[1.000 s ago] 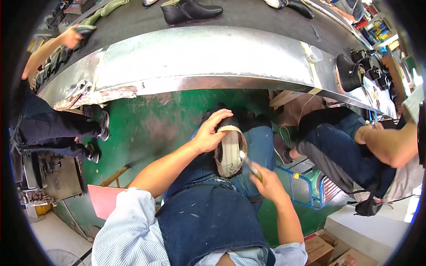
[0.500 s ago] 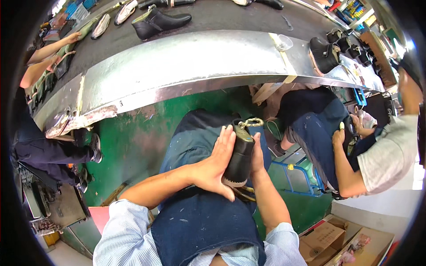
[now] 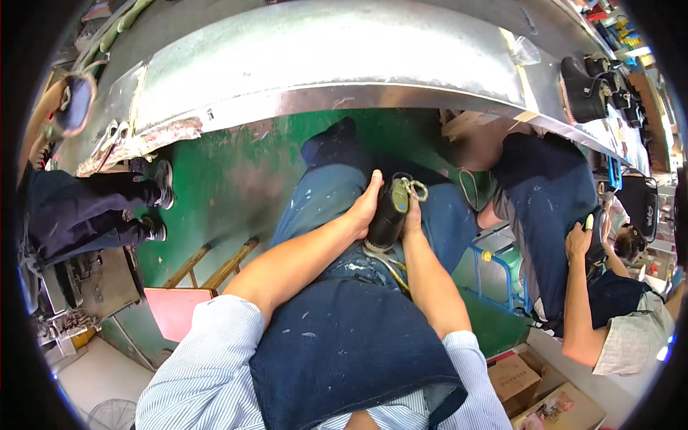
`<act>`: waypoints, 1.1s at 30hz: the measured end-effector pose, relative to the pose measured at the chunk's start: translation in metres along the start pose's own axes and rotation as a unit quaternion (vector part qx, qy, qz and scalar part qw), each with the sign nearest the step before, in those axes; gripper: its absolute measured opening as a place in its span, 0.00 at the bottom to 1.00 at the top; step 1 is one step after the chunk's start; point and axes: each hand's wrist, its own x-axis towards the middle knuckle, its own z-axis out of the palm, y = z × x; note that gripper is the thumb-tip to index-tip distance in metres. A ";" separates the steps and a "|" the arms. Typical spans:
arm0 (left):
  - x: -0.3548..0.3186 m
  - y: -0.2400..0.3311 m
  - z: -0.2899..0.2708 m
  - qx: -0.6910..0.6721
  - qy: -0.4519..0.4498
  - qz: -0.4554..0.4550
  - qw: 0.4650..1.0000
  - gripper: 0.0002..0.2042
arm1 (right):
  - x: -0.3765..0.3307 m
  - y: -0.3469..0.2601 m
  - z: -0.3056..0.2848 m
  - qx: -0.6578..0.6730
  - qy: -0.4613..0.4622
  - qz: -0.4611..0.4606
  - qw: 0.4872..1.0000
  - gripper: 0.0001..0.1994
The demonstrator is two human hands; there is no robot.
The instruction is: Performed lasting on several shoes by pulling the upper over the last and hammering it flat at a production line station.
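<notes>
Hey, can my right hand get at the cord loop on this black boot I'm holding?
Probably yes: the right hand is against the black boot, close beside the cord loop, with nothing visible in the way.

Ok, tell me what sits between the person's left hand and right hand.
In the head view, a black boot sits between the left hand and the right hand, with one hand against each side.

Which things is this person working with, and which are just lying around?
Being worked with: black boot, between left hand and right hand; looped cord at its top.

Just lying around: dark boots on the bench; pink board; cardboard box.
</notes>
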 end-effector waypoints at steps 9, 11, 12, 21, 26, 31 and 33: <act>0.016 0.011 0.022 -0.034 -0.065 -0.137 0.988 0.34 | -0.013 -0.015 0.010 -0.047 0.102 -0.049 0.993 0.31; 0.019 0.009 0.027 -0.038 -0.087 -0.146 0.985 0.34 | -0.025 -0.018 0.013 -0.040 0.120 -0.059 0.990 0.32; 0.018 0.008 0.030 -0.043 -0.106 -0.150 0.982 0.34 | -0.031 -0.018 0.013 -0.052 0.137 -0.079 0.986 0.33; 0.014 0.002 0.036 -0.016 -0.189 -0.136 0.973 0.34 | -0.072 -0.019 0.016 -0.175 0.076 -0.195 0.962 0.33; 0.001 0.004 0.041 0.019 -0.149 -0.086 0.985 0.32 | -0.126 -0.030 0.037 -0.346 -0.095 -0.238 0.903 0.43; -0.005 0.016 0.051 0.036 -0.162 -0.070 0.984 0.29 | -0.162 -0.047 0.065 -0.700 -0.046 -0.203 0.683 0.70; -0.006 0.015 0.052 0.023 -0.143 -0.080 0.986 0.28 | -0.159 -0.042 0.059 -0.705 -0.045 -0.239 0.666 0.72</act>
